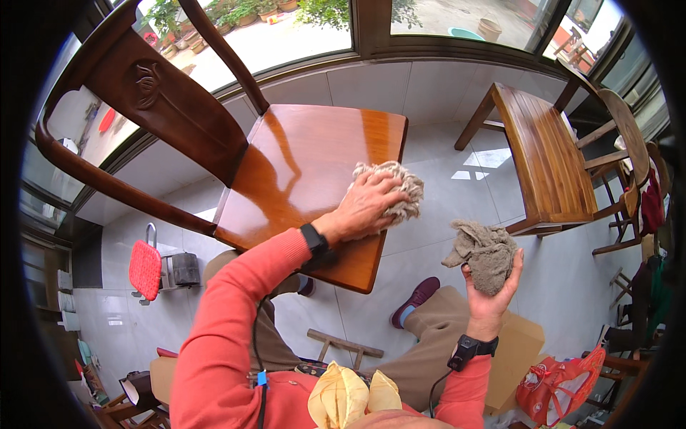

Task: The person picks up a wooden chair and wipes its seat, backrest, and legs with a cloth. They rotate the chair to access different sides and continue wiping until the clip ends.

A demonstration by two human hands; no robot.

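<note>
Before me stands a polished wooden chair with a glossy reddish-brown seat [316, 145] and a carved backrest [161, 96] on the left. My left hand [362, 206] presses a bunched, pale shaggy cloth [410, 190] against the seat near its right edge. Part of that cloth is hidden beneath the fingers. To the right, off the seat, my right hand [490, 300] holds a crumpled grey-brown cloth [482, 254] up in the air, palm upward, with the thumb and fingers around its lower part.
Another wooden chair [546, 155] stands at the right. A red padded seat on a metal frame [144, 270] is at the left. Near my feet is a small wooden stool [345, 343]. A cardboard box [517, 343] and a red bag [557, 389] lie lower right. Windows [278, 32] line the far wall.
</note>
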